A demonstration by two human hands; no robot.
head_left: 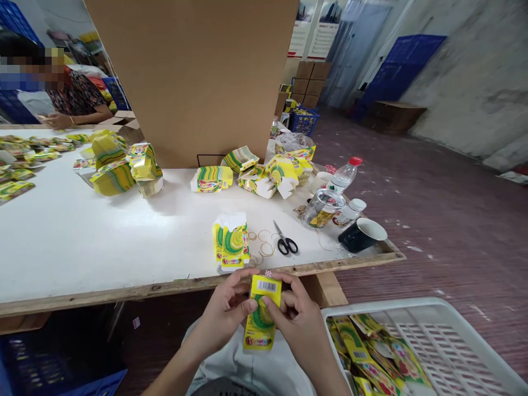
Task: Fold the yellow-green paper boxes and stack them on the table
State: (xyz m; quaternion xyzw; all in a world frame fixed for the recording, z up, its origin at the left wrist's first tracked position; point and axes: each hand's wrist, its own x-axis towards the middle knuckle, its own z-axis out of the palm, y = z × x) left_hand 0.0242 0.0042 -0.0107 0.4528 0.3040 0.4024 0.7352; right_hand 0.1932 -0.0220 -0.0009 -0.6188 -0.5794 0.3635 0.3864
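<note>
Both hands are holding one small flattened carton (259, 322) just below the near edge of the desk (82, 236), above the person's lap. The left hand (225, 316) is pinching the carton's left edge, with the thumb lying across its upper front. The right hand (299, 324) is closing on the right edge, fingertips pressing near the top flap. The carton is standing roughly upright and tilting slightly. It is bright yellow, with green curved bands sweeping across the middle, a white barcode panel at the top and a small red label near the bottom.

On the desk right ahead of the hands, a short stack of the same yellow-green cartons (231, 242) is lying, with loose rubber bands (264, 246) just beside it and black-handled scissors (285, 242) to their right. Farther right, a black cup (363, 234) is lying on its side near a glass jar (322, 208) and a plastic bottle (344, 176) with a red cap. More carton heaps (119, 165) are sitting toward the back, in front of a tall cardboard sheet (198, 77).

A white slotted basket (412, 305) is standing at the person's right, holding flat cartons (371, 357). At the far left, another person (70, 99) is leaning on the desk.
</note>
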